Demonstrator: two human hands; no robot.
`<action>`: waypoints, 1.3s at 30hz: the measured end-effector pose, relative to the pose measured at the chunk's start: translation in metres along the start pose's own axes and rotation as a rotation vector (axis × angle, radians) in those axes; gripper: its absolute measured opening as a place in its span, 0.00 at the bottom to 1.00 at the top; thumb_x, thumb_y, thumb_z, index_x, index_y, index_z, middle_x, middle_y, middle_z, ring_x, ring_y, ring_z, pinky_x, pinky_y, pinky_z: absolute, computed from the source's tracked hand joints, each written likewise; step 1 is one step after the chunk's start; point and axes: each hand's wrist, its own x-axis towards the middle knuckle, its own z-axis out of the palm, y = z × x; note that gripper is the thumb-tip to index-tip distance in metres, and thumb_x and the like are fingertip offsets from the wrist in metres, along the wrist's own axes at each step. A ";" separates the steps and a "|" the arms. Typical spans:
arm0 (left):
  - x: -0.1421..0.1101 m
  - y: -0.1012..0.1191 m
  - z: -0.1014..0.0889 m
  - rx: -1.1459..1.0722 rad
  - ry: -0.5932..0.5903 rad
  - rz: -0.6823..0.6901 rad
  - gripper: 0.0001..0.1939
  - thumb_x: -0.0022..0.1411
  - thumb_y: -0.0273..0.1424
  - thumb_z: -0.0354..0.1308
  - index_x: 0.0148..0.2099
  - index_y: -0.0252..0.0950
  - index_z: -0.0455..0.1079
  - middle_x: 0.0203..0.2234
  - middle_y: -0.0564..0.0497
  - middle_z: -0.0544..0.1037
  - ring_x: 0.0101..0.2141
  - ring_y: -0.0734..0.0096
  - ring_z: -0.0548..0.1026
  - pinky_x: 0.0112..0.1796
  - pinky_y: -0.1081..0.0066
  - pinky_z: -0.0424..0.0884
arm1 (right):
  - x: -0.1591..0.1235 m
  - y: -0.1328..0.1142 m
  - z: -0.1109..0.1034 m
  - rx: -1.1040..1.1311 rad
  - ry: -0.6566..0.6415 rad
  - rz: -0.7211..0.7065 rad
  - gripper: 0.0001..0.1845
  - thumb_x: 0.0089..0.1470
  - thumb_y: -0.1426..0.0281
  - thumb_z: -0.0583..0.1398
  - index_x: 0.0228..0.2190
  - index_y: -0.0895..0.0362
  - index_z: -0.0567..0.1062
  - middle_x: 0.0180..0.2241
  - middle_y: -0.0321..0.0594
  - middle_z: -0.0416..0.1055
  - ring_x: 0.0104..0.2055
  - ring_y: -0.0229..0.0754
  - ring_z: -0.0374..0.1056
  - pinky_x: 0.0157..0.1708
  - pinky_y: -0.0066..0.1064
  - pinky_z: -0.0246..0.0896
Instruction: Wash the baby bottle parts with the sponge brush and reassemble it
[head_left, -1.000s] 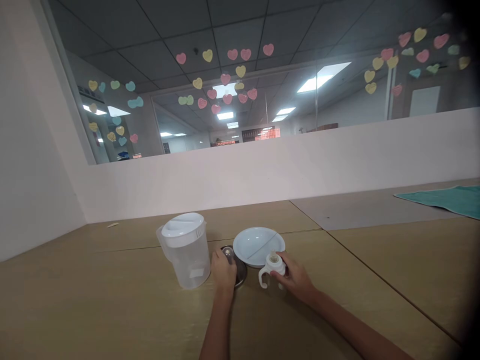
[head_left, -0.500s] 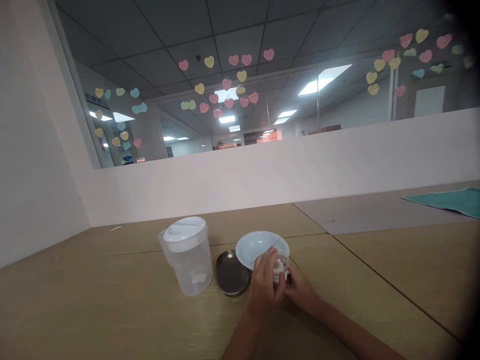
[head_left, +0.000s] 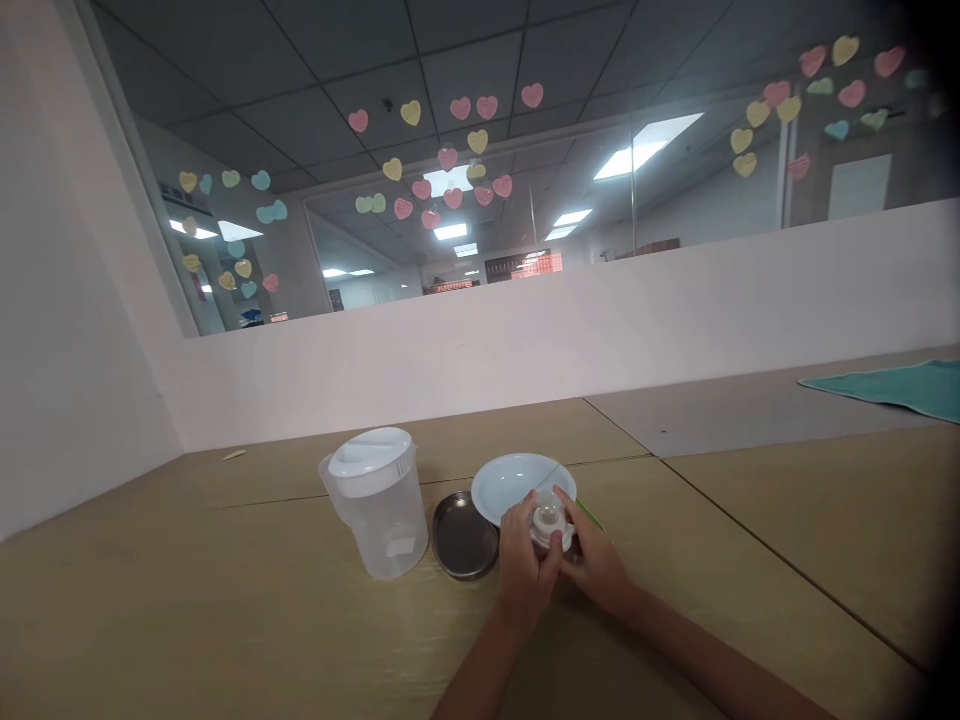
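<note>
A baby bottle (head_left: 552,534) with a white collar and white handle is held upright between my two hands, in front of the bowl. Its clear dome cap (head_left: 548,503) sits over the nipple. My left hand (head_left: 523,562) is wrapped around the left side of the cap and collar, thumb in front. From the right, my right hand (head_left: 598,566) grips the bottle, with fingers near the cap. The bottle's lower part is hidden by my hands. Left of them lies an oval metal tray (head_left: 465,540), and a pale blue bowl (head_left: 499,482) stands just behind.
A clear plastic pitcher (head_left: 386,530) with a white lid stands left of the tray. Something thin and green (head_left: 590,514) shows behind my right hand. A teal cloth (head_left: 900,388) lies at the far right. A low wall with a window runs behind the table.
My left hand has taken the clear cap from the metal tray and moved right, onto the bottle. The cap now covers the nipple, and both hands are closed around the bottle.
</note>
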 end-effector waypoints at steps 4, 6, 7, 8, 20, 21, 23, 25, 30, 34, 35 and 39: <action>0.002 0.000 -0.004 0.013 0.010 0.113 0.24 0.60 0.35 0.51 0.57 0.36 0.55 0.44 0.44 0.70 0.45 0.63 0.68 0.46 0.60 0.65 | 0.000 0.000 0.002 -0.049 0.006 -0.092 0.17 0.51 0.62 0.55 0.42 0.56 0.65 0.36 0.42 0.69 0.35 0.43 0.66 0.32 0.32 0.64; 0.002 0.001 -0.006 0.018 0.004 0.104 0.24 0.60 0.36 0.51 0.57 0.36 0.56 0.42 0.44 0.71 0.43 0.64 0.69 0.44 0.61 0.66 | 0.001 0.000 0.003 -0.058 0.010 -0.105 0.12 0.51 0.62 0.56 0.36 0.56 0.66 0.31 0.40 0.68 0.32 0.41 0.65 0.30 0.31 0.63; 0.002 0.001 -0.007 0.019 0.000 0.096 0.23 0.60 0.36 0.51 0.57 0.37 0.56 0.42 0.44 0.71 0.42 0.64 0.68 0.44 0.61 0.66 | 0.001 0.000 0.003 -0.060 0.016 -0.104 0.12 0.50 0.62 0.56 0.35 0.56 0.65 0.31 0.39 0.68 0.31 0.41 0.64 0.29 0.31 0.62; 0.002 0.002 -0.007 0.020 -0.002 0.092 0.23 0.60 0.36 0.51 0.57 0.37 0.56 0.41 0.45 0.71 0.42 0.64 0.68 0.43 0.62 0.66 | 0.001 0.000 0.004 -0.060 0.021 -0.105 0.12 0.50 0.62 0.56 0.35 0.55 0.65 0.30 0.39 0.67 0.31 0.41 0.64 0.29 0.30 0.62; 0.006 -0.006 -0.004 0.065 0.019 0.148 0.25 0.59 0.37 0.51 0.57 0.35 0.56 0.39 0.44 0.71 0.40 0.64 0.69 0.41 0.61 0.66 | 0.002 -0.001 0.000 -0.066 0.009 -0.140 0.11 0.51 0.62 0.55 0.35 0.55 0.67 0.30 0.39 0.67 0.30 0.40 0.64 0.28 0.30 0.61; 0.005 -0.006 -0.005 0.062 0.020 0.147 0.25 0.59 0.36 0.51 0.58 0.35 0.55 0.41 0.44 0.71 0.41 0.63 0.69 0.43 0.61 0.66 | 0.003 0.000 0.000 -0.055 0.000 -0.141 0.11 0.52 0.62 0.55 0.36 0.55 0.67 0.31 0.39 0.67 0.30 0.40 0.63 0.28 0.29 0.61; 0.004 -0.005 -0.008 0.047 -0.002 0.151 0.25 0.60 0.36 0.50 0.58 0.35 0.53 0.44 0.43 0.70 0.44 0.63 0.68 0.45 0.60 0.65 | 0.003 0.000 -0.002 -0.025 -0.026 -0.129 0.12 0.52 0.62 0.54 0.36 0.55 0.67 0.31 0.39 0.67 0.30 0.40 0.63 0.28 0.29 0.61; 0.003 -0.006 -0.014 0.023 -0.063 0.169 0.26 0.60 0.37 0.49 0.59 0.35 0.52 0.46 0.42 0.69 0.46 0.62 0.68 0.47 0.60 0.64 | 0.003 -0.001 -0.005 0.000 -0.055 -0.117 0.13 0.53 0.61 0.54 0.37 0.55 0.67 0.30 0.39 0.67 0.29 0.40 0.63 0.28 0.29 0.62; 0.002 -0.011 -0.021 -0.029 -0.186 0.150 0.41 0.57 0.46 0.51 0.64 0.31 0.37 0.49 0.38 0.67 0.48 0.58 0.67 0.48 0.57 0.64 | 0.002 -0.004 -0.015 0.082 -0.035 -0.147 0.20 0.55 0.60 0.51 0.47 0.56 0.65 0.42 0.46 0.69 0.41 0.45 0.66 0.39 0.34 0.64; 0.001 -0.011 -0.015 0.014 -0.204 0.089 0.50 0.51 0.50 0.57 0.64 0.30 0.36 0.48 0.38 0.69 0.47 0.56 0.67 0.47 0.55 0.65 | 0.003 -0.005 -0.020 0.127 0.010 -0.095 0.23 0.56 0.61 0.51 0.52 0.55 0.62 0.48 0.46 0.67 0.47 0.46 0.65 0.46 0.35 0.62; 0.001 -0.010 -0.012 0.041 -0.201 0.093 0.47 0.51 0.48 0.57 0.64 0.31 0.40 0.48 0.38 0.69 0.47 0.55 0.68 0.47 0.55 0.65 | 0.004 -0.005 -0.020 0.130 0.006 -0.081 0.23 0.56 0.60 0.52 0.51 0.56 0.63 0.48 0.46 0.67 0.47 0.46 0.65 0.46 0.35 0.62; -0.001 -0.010 -0.005 0.113 -0.157 0.122 0.37 0.54 0.43 0.56 0.61 0.32 0.49 0.46 0.39 0.70 0.47 0.57 0.68 0.47 0.56 0.66 | 0.007 -0.006 -0.017 0.130 0.018 0.006 0.22 0.53 0.59 0.55 0.47 0.55 0.66 0.45 0.44 0.70 0.46 0.45 0.67 0.45 0.34 0.63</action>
